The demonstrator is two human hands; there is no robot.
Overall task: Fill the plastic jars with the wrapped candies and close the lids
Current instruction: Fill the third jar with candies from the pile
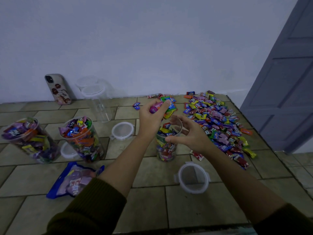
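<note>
Several bright wrapped candies (167, 106): my left hand (150, 121) gripping beside clear plastic jar (166, 150), right hand (191, 134) open at rim; best dropping low.

Our tiled tabletop (149, 206) bears candy-filled jars (83, 138), loose lids (193, 178) and a blue candy bag (74, 179). At its right we see heaped wrapped candies (220, 122).
</note>
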